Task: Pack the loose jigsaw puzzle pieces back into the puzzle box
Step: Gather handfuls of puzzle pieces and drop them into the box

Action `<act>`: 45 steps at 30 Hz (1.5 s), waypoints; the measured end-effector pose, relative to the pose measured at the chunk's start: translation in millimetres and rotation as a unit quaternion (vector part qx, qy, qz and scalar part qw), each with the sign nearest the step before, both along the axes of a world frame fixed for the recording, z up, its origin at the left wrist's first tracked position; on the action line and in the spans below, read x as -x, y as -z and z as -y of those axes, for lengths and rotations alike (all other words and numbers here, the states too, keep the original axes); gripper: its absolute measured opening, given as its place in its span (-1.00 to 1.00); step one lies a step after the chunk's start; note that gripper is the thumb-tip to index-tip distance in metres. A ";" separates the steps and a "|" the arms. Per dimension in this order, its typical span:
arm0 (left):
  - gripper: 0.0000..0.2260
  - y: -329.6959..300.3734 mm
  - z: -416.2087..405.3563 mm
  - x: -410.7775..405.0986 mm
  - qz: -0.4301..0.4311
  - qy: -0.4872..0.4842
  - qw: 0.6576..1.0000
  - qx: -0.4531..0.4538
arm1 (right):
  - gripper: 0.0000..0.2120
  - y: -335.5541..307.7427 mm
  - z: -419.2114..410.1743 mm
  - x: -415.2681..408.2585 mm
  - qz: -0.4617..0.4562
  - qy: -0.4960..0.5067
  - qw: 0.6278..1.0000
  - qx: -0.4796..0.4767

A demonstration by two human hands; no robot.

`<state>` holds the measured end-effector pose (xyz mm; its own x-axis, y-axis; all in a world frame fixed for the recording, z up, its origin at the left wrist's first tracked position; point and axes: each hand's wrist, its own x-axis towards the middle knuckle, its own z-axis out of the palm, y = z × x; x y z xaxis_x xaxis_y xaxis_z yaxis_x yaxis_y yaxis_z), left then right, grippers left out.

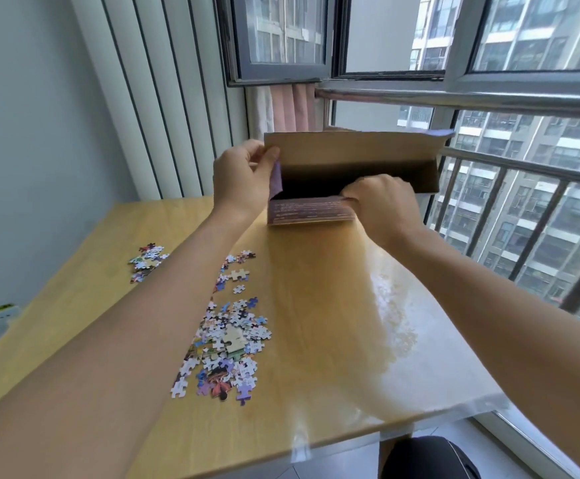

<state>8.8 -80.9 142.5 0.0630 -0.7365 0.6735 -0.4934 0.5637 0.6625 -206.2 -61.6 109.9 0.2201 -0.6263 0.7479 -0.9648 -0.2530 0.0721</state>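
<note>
The puzzle box [350,150] is a brown cardboard box with purple printed outsides, held above the far end of the wooden table [316,305], its opening facing me. My left hand [240,178] pinches the left side flap. My right hand [381,205] grips the lower front flap, folded down. The inside of the box is dark. Loose jigsaw pieces [229,340] lie in a big heap on the table under my left forearm, with a smaller group [147,261] further left and a few scattered ones [238,271] between.
Metal railing bars [488,98] and windows stand right behind and to the right of the box. A pink curtain [292,105] hangs at the back. A white power strip [2,316] lies on the floor at left. A dark stool [430,458] is below the table's near edge.
</note>
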 end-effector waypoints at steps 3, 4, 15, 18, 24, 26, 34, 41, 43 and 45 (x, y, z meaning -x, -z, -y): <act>-0.76 2.7 1.9 -3.0 -0.025 0.007 0.999 -0.019 | -0.86 1.9 -2.5 -1.7 -0.003 -0.009 1.000 -0.002; -0.75 4.6 1.9 -3.5 -0.025 0.009 0.999 -0.027 | -0.85 4.8 -1.8 -1.9 -0.006 0.003 1.000 -0.021; -0.72 74.5 13.2 -2.7 0.017 -0.028 0.993 -0.114 | -0.76 62.2 -20.9 -15.5 -0.147 -0.101 0.982 -0.056; -0.72 101.8 18.2 -3.7 0.024 -0.038 0.985 -0.165 | -0.72 81.1 -26.1 -18.4 -0.157 -0.125 0.978 -0.059; -0.84 144.6 16.6 -23.3 0.132 0.050 0.952 -0.272 | -0.75 97.9 -35.2 -30.9 -0.145 -0.162 0.972 -0.095; -0.82 142.5 9.3 -36.2 0.168 0.046 0.952 -0.251 | -0.77 99.5 -38.9 -44.0 -0.131 -0.179 0.970 -0.098; -0.63 135.1 -36.5 -128.8 0.243 -0.042 0.945 -0.213 | -0.26 111.4 -54.4 -144.7 0.080 -0.085 0.869 -0.480; -0.34 195.3 -81.4 -177.2 0.270 -0.144 0.906 -0.292 | -0.19 107.2 -43.1 -202.6 0.176 -0.080 0.812 -0.551; -0.48 198.9 -84.7 -176.0 0.199 -0.130 0.934 -0.267 | -0.20 101.8 -32.5 -210.5 0.252 -0.108 0.788 -0.551; -0.54 195.0 -80.4 -174.7 0.138 -0.106 0.950 -0.261 | -0.28 99.5 -14.1 -213.7 0.303 -0.119 0.790 -0.519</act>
<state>183.6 -0.6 -52.5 0.1207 -0.9650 0.2328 -0.7544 0.0633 0.6533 7.6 -47.5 10.4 0.2224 -0.9666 -0.1274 -0.6580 -0.0523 -0.7512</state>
